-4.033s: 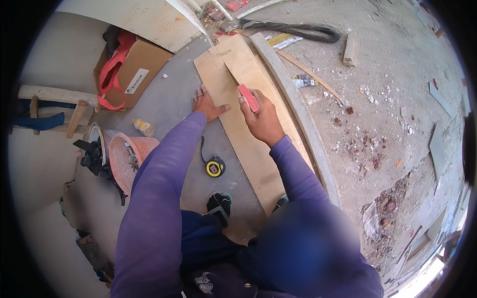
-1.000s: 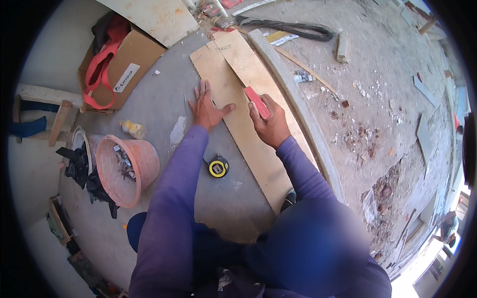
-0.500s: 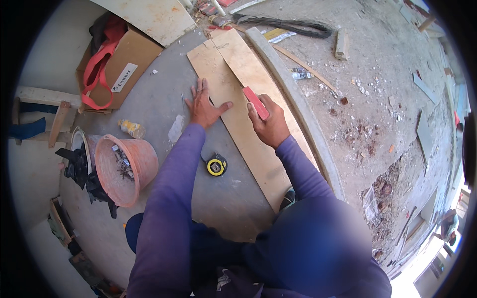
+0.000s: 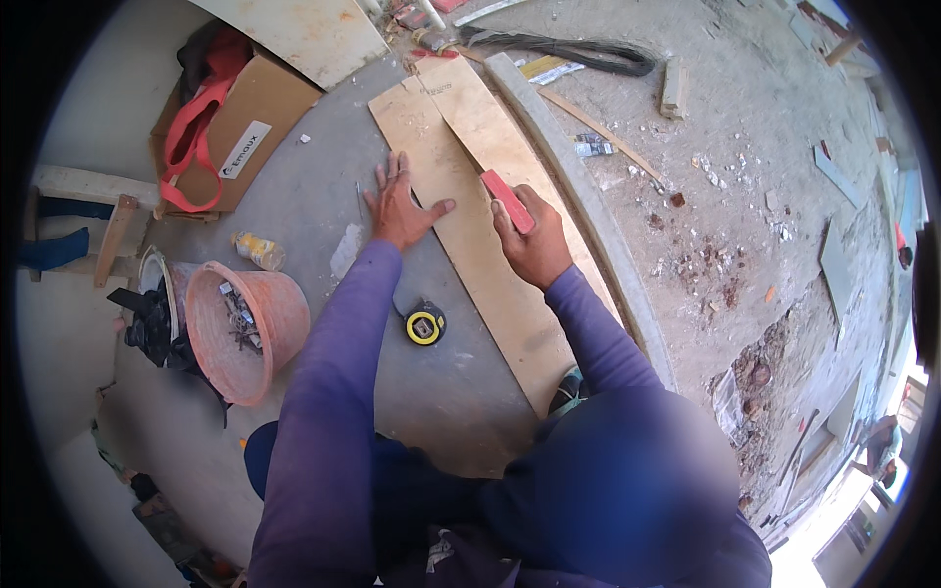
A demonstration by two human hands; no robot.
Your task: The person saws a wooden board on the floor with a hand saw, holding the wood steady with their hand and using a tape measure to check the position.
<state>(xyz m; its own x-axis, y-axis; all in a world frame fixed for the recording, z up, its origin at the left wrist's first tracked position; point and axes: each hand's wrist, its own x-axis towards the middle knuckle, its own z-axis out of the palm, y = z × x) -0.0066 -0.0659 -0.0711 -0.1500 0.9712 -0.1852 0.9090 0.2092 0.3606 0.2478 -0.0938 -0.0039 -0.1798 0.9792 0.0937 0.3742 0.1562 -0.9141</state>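
A long plywood sheet (image 4: 480,265) lies on the concrete floor, with a lengthwise slit or seam from its far end toward my right hand. My right hand (image 4: 534,240) is closed around a flat red block-shaped handle (image 4: 505,199) on the sheet beside that line. Any blade on it is hidden. My left hand (image 4: 402,208) is spread at the sheet's left edge, its thumb over the wood and nothing in its grasp. A black and yellow tape measure (image 4: 424,323) rests on the floor left of the sheet. A shoe (image 4: 567,390) touches the sheet's near end.
A low concrete kerb (image 4: 598,220) runs along the sheet's right side. To the left stand a pinkish bucket (image 4: 294,318) with scraps, a bottle (image 4: 258,252) and a cardboard box (image 4: 260,113). Coiled black wire (image 4: 569,47) and rubble (image 4: 716,255) lie beyond the kerb.
The red handle has shifted and tilted very slightly in place with my right hand. My left hand stays spread at the sheet's edge.
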